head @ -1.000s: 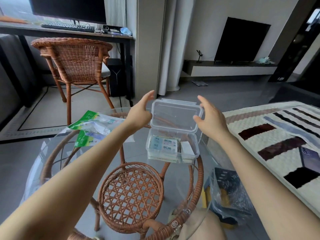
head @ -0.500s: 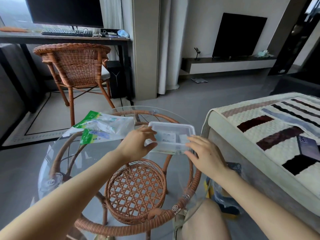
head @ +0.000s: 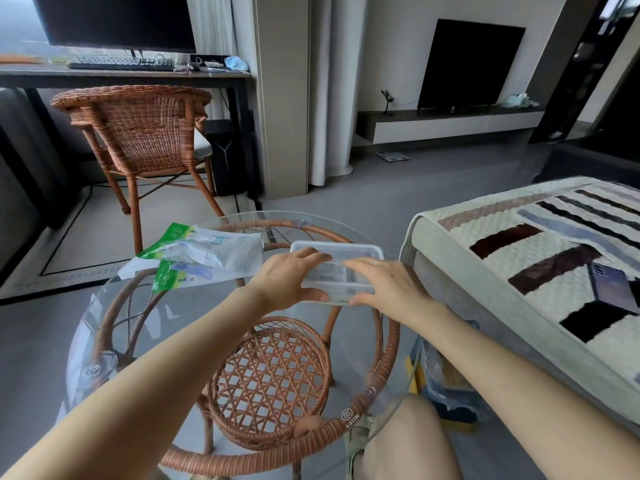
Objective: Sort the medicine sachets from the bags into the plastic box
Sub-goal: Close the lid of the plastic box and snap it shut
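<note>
Glass-topped rattan table (head: pixel 180 313), plastic box (head: pixel 360 251), wicker chair (head: pixel 145 133), grey floor (head: pixel 381 202)

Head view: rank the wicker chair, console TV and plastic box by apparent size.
1. wicker chair
2. console TV, though farthest away
3. plastic box, partly under the left hand and right hand
</note>
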The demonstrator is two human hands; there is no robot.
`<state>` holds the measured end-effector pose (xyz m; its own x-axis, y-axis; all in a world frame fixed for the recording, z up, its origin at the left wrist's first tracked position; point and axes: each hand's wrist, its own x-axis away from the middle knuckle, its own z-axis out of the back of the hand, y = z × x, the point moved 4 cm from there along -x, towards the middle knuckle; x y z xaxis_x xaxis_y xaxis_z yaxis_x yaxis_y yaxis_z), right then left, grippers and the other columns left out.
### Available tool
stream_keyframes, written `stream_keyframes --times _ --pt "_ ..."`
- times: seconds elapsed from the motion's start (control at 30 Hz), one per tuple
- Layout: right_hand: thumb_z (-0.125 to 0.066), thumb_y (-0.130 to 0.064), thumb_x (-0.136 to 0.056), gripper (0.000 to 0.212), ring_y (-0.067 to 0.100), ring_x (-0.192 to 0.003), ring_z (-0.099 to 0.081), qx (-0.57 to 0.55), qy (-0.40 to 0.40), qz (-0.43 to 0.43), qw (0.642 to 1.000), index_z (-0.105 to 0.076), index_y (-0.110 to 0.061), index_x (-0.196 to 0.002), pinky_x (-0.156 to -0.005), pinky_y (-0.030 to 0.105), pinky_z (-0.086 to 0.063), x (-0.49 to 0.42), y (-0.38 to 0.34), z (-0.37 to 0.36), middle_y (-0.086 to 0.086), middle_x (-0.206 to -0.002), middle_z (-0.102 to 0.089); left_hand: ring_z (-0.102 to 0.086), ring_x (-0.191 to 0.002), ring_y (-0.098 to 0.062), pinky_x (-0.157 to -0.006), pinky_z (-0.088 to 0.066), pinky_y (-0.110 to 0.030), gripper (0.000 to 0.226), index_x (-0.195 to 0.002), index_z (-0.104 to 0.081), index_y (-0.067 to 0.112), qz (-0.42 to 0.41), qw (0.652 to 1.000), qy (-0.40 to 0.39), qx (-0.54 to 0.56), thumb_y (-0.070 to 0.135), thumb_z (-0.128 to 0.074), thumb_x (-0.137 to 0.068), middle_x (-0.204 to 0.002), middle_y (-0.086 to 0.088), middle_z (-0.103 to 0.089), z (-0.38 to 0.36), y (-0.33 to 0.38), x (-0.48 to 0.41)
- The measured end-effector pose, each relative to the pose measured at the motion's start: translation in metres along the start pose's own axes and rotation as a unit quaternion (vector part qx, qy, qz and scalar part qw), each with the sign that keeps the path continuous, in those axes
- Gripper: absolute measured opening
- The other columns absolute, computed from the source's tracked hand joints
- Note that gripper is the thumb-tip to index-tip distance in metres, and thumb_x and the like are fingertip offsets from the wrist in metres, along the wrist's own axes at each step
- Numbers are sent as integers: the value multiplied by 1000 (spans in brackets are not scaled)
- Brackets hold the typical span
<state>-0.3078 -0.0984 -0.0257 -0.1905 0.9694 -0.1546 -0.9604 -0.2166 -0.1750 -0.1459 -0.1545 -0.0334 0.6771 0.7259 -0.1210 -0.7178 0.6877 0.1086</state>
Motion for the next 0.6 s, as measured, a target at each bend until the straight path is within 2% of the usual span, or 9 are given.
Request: stream_keyframes --times 0.07,0.17,0.23,0.3,0.37,0.4,0.47,0.53,0.6 --pt "-69 -37 -82 72 22 -139 -32 -6 -13 -11 1000 -35 -25 -144 -114 31 -21 -2 1 -2 2 -153 -31 -30 -140 -21 -113 -28 -36 76 -147 -21 28 -22 998 -25 -59 58 -50 -84 -155 1 -23 -6 -1 -2" --pt "-58 -45 -86 67 25 -146 -14 58 -22 -25 998 -30 -32 -145 -117 41 -6 -4 3 -6 2 -157 -18 -10 -145 -17 -120 -7 -43 73 -147 -13 32 -26 996 -21 -88 60 -42 -86 -156 4 -10 -14 -3 -2" --pt "-55 -49 -87 65 27 -146 -8 60 -20 -34 997 -29 -37 -144 -118 48 -5 -4 6 -10 0 -157 -17 -8 -145 -17 -119 -3 -46 69 -147 -14 32 -18 998 -3 -68 55 -42 -88 -156 4 -11 -18 -2 0" --pt "-57 -46 -87 63 28 -146 -6 18 -14 -44 999 -31 -38 -144 -115 45 -15 -3 10 -15 -2 -157 -19 -8 -146 -19 -119 -10 -40 66 -147 -16 29 -12 999 5 -33 49 -45 -90 -157 2 -13 -20 0 1" --pt "-59 -40 -88 61 29 -146 -12 9 10 -38 999 -34 -33 -144 -112 44 -27 -1 11 -22 0 -155 -25 -7 -146 -19 -117 -14 -34 64 -147 -18 27 -6 1000 16 -15 44 -45 -92 -157 1 -14 -20 2 1" --pt "-63 -35 -87 61 32 -143 -22 16 35 -21 999 -40 -26 -142 -109 46 -36 1 8 -23 5 -152 -33 -7 -146 -19 -117 -14 -33 63 -147 -18 26 -4 1000 20 -10 42 -45 -92 -156 1 -14 -20 3 1" --pt "-78 -24 -73 61 43 -125 -48 44 82 21 995 -58 -12 -129 -87 53 -53 2 7 -29 18 -132 -56 -7 -146 -19 -117 -12 -33 62 -147 -20 26 1 1000 27 1 40 -45 -92 -156 1 -15 -20 6 2" --pt "-86 -20 -61 61 46 -108 -60 57 112 32 992 -66 -5 -117 -72 52 -57 1 10 -36 22 -116 -65 -7 -146 -19 -118 -11 -33 61 -146 -20 25 5 1000 30 7 40 -45 -92 -156 1 -15 -20 5 3" --pt "-86 -18 -61 59 46 -106 -61 73 128 44 988 -67 -2 -114 -71 51 -58 1 10 -41 22 -113 -67 -7 -146 -18 -119 -12 -35 60 -146 -21 25 8 999 34 8 39 -45 -92 -156 1 -16 -23 4 2"
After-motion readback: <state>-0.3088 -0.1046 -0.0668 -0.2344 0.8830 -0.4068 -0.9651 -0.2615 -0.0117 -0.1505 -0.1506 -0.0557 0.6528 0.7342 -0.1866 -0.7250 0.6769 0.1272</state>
